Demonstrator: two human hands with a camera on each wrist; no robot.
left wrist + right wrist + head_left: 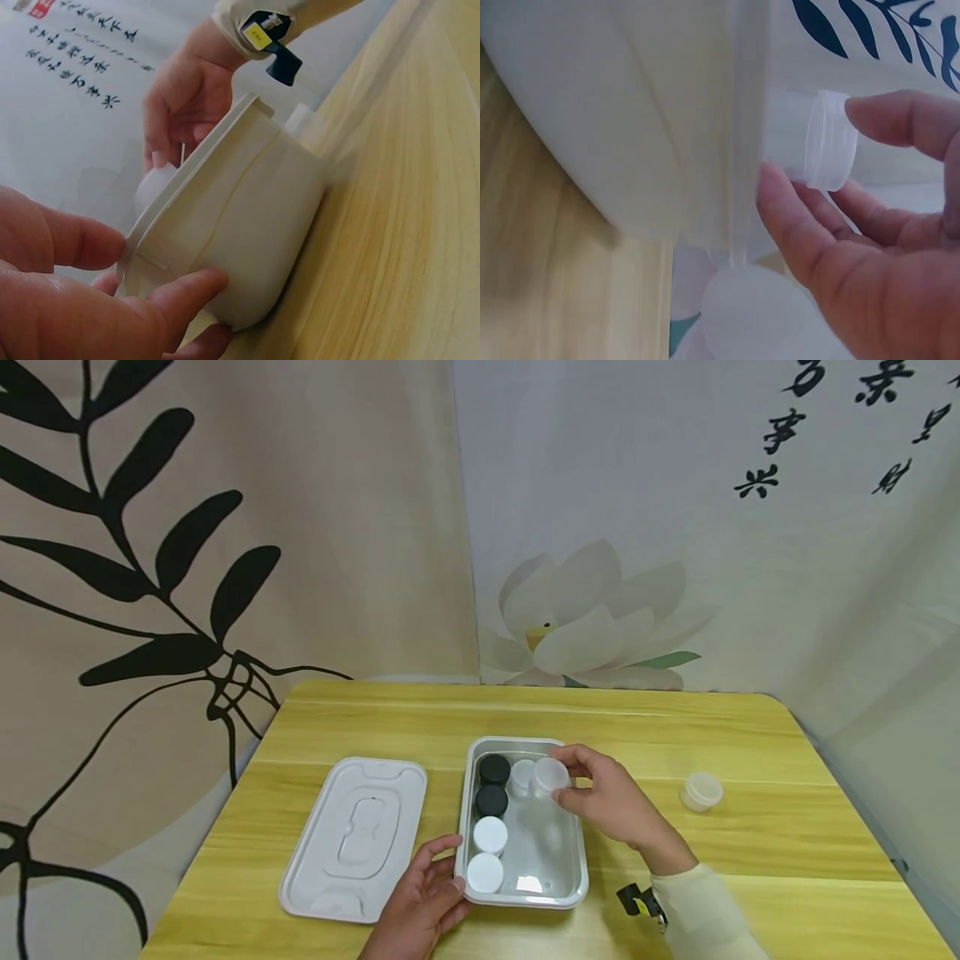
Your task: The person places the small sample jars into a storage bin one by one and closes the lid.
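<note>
A white rectangular box point(532, 906) stands in the middle of the table. My left hand point(429, 893) holds its near left corner, fingers and thumb against the rim and side wall. Over the box's far right part, my right hand point(607, 793) pinches a small translucent plastic jar point(550, 776) between thumb and fingers. In the right wrist view this jar point(829, 141) lies just past the rim. Another translucent jar point(521, 778) stands right beside it. Along the box's left wall run two black-capped jars point(492, 769) and two white-capped jars point(485, 872).
A white lid point(352, 839) lies flat on the table point(630, 718) left of the box. To the right, beyond my right hand, stands one more translucent jar point(702, 792). Printed curtains point(360, 527) hang behind the table's far edge.
</note>
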